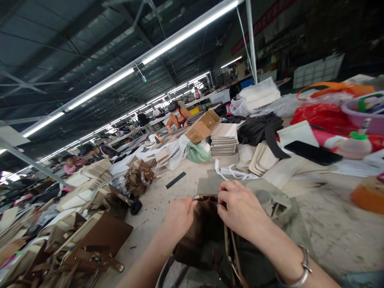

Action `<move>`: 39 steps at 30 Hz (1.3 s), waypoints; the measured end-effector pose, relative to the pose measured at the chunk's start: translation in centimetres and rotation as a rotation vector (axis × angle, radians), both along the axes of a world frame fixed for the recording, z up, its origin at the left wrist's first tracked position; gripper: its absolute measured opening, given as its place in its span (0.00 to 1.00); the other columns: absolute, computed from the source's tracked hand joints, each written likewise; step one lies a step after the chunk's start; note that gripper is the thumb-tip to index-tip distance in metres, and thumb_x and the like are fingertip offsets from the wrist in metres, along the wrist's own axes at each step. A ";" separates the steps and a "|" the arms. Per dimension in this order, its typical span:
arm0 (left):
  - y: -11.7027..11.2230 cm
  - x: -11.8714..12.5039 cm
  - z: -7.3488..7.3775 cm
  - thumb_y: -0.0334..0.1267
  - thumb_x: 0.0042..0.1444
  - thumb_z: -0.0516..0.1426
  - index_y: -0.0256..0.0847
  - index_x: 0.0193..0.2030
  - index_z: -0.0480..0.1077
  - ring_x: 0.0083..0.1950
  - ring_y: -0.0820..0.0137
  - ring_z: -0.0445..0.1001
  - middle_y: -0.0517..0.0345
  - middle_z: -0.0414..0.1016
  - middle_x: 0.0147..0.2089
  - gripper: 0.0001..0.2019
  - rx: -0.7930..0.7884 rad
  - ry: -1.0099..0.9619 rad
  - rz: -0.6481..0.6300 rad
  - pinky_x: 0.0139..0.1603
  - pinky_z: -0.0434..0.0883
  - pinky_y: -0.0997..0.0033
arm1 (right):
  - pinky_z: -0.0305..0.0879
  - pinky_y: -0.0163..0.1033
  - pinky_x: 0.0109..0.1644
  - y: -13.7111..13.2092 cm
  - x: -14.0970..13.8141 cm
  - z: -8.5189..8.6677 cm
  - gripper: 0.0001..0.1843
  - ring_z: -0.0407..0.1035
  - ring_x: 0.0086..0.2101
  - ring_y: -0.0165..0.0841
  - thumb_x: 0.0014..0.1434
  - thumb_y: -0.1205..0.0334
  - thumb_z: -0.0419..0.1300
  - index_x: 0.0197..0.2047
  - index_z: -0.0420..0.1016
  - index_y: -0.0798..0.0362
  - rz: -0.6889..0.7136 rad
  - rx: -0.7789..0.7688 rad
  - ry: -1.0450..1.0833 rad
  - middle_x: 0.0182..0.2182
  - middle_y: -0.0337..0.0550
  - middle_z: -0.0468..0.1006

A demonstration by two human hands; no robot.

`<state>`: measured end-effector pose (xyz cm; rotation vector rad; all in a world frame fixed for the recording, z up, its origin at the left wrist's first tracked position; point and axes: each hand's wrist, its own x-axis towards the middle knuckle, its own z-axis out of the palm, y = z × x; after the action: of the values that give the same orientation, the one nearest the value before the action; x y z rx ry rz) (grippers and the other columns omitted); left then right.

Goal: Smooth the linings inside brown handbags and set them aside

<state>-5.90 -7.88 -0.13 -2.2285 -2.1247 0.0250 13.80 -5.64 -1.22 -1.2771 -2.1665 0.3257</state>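
A dark brown bag point(199, 236) lies on the worktable right in front of me, its straps trailing toward me. My left hand point(179, 218) is closed on the left side of the bag's upper edge. My right hand point(240, 208) pinches the same edge just to the right, fingers curled over it; a silver bracelet point(301, 269) is on that wrist. Under the bag lies a grey-green sheet of material point(270, 200).
Finished brown and beige bags point(90, 248) pile up at the left. Stacks of cut panels point(223, 140), cardboard boxes point(202, 126), a black phone point(313, 153), a green-capped bottle point(352, 146) and red bags point(322, 116) lie beyond. Other people work at tables farther back.
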 end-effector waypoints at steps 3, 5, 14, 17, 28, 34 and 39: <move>0.1 -0.3 -0.1 0.43 0.62 0.49 0.43 0.51 0.69 0.41 0.62 0.76 0.53 0.78 0.42 0.15 0.036 -0.090 -0.060 0.40 0.66 0.69 | 0.57 0.39 0.44 0.2 -0.1 -0.1 0.06 0.62 0.40 0.36 0.50 0.69 0.56 0.24 0.71 0.52 0.006 -0.007 0.002 0.34 0.42 0.70; 0.3 -0.5 0.0 0.45 0.59 0.53 0.43 0.57 0.65 0.46 0.62 0.75 0.53 0.76 0.49 0.20 0.050 -0.132 -0.085 0.45 0.66 0.68 | 0.58 0.39 0.44 0.2 0.1 0.0 0.04 0.62 0.40 0.36 0.48 0.70 0.56 0.26 0.70 0.52 0.015 0.000 0.025 0.34 0.42 0.70; 0.3 0.2 0.0 0.41 0.60 0.51 0.44 0.40 0.74 0.37 0.64 0.75 0.57 0.79 0.37 0.11 0.017 -0.113 -0.067 0.35 0.63 0.71 | 0.51 0.49 0.58 0.1 -0.5 0.7 0.15 0.50 0.56 0.43 0.51 0.67 0.61 0.43 0.74 0.48 0.241 0.133 0.127 0.51 0.47 0.65; 0.0 0.3 -0.1 0.41 0.61 0.50 0.45 0.41 0.73 0.36 0.65 0.75 0.58 0.79 0.36 0.11 0.023 -0.095 -0.079 0.34 0.62 0.71 | 0.47 0.50 0.60 0.9 -1.2 0.0 0.08 0.46 0.58 0.44 0.51 0.66 0.61 0.36 0.78 0.49 0.262 0.124 0.113 0.53 0.47 0.65; 0.2 0.1 0.1 0.38 0.61 0.50 0.41 0.30 0.71 0.30 0.70 0.70 0.59 0.75 0.29 0.12 -0.009 -0.122 -0.082 0.29 0.57 0.73 | 0.57 0.38 0.46 2.0 -1.7 0.2 0.09 0.63 0.39 0.34 0.57 0.67 0.56 0.29 0.77 0.52 0.160 0.093 -0.015 0.33 0.42 0.75; 0.2 0.5 0.8 0.42 0.59 0.51 0.44 0.40 0.73 0.34 0.68 0.72 0.58 0.78 0.35 0.11 -0.039 -0.193 -0.091 0.33 0.61 0.73 | 0.59 0.36 0.41 2.0 -2.1 -0.1 0.09 0.64 0.38 0.35 0.58 0.65 0.57 0.29 0.77 0.52 0.134 0.097 -0.019 0.32 0.42 0.75; 0.8 0.8 1.2 0.45 0.58 0.52 0.46 0.42 0.74 0.35 0.67 0.73 0.59 0.79 0.36 0.12 -0.054 -0.223 -0.103 0.34 0.62 0.73 | 0.59 0.37 0.39 1.8 -2.5 -0.2 0.09 0.65 0.37 0.36 0.58 0.64 0.56 0.28 0.76 0.52 0.078 0.105 -0.021 0.31 0.43 0.74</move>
<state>-5.08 -7.03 1.05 -2.4747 -2.1314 -0.1811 11.29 -3.82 -1.46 -1.1448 -2.2244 0.2271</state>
